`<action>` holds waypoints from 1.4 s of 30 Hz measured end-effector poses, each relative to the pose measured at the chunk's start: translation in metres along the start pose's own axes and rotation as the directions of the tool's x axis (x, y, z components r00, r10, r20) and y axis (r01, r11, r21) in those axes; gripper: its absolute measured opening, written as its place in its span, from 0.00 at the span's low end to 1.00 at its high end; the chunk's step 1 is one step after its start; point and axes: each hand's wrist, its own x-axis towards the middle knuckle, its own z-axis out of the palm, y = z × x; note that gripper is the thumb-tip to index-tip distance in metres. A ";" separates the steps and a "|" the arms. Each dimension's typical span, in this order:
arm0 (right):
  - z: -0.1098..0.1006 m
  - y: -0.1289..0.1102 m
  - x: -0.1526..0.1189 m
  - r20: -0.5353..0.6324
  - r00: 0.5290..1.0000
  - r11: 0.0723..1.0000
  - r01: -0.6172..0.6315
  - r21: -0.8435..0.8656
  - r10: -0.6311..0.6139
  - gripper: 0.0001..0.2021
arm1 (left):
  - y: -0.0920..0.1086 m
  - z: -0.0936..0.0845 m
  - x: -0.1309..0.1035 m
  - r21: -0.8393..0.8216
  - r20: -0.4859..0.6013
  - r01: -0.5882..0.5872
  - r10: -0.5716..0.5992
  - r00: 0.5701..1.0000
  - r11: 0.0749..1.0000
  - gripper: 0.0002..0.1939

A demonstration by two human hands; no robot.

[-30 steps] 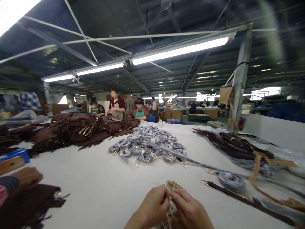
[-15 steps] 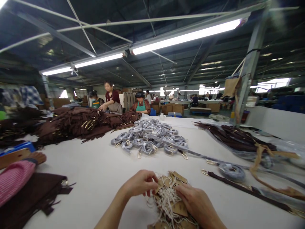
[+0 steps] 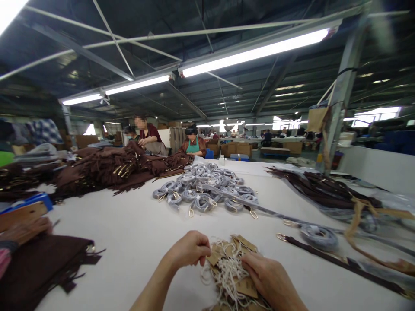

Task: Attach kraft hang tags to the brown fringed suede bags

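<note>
I observe 2 hands at the near edge of the white worktable [image 3: 129, 242]. The left hand [image 3: 189, 249] has its fingers curled, pinching a tan card tag from the bundle of brown card tags with white strings [image 3: 231, 270]. The right hand [image 3: 270, 280] presses flat on that bundle, fingers loosely extended.
</note>
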 end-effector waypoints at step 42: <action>-0.048 -0.014 0.010 0.229 0.870 -0.272 -0.115 0.955 0.437 0.23 | -0.003 0.040 0.005 -0.366 0.067 -0.045 0.075 0.995 0.930 0.15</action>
